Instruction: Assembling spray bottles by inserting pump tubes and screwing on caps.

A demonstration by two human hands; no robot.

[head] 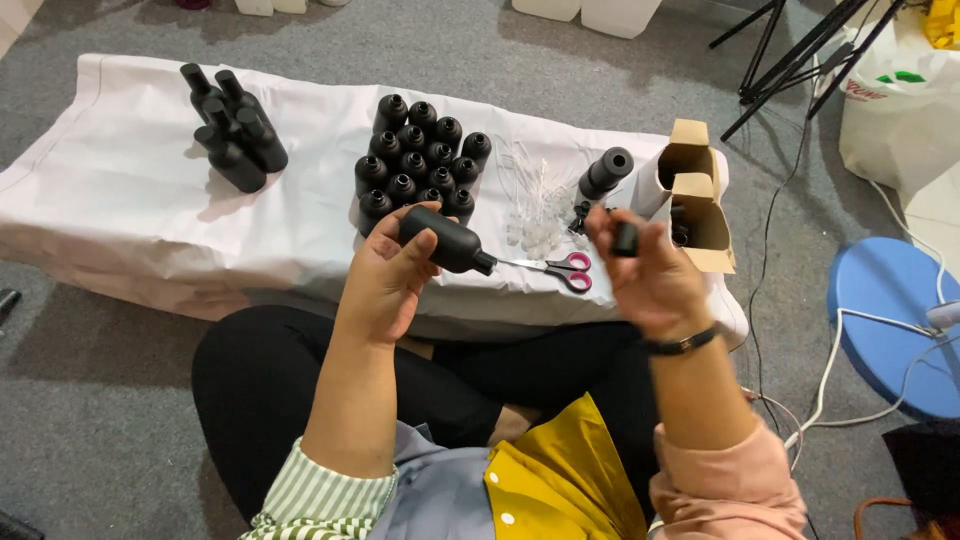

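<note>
Seated person: green-and-white striped sleeve on left arm, pink sleeve and dark wristband (pixel 683 343) on right, black trousers, yellow snap-buttoned garment over grey.

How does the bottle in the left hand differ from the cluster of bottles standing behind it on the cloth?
The held bottle lies tilted sideways in the left hand; the cluster stands upright on the white cloth. The held one is single, the cluster many. All are matte black.
</note>
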